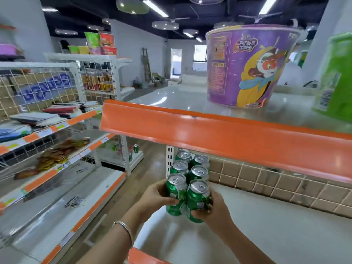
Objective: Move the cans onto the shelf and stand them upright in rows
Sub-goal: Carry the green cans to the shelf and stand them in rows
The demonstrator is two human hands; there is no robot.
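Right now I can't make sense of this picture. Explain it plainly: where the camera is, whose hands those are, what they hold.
There is no machine: one camera worn on a person's head looks forward and down at their bare hands. The left hand grips the front-left green metal drink can, the right hand the front-right green can. Both seem to stand on a white shop shelf, before four more upright green cans, in two columns. Above, an orange-edged shelf carries a purple noodle tub.
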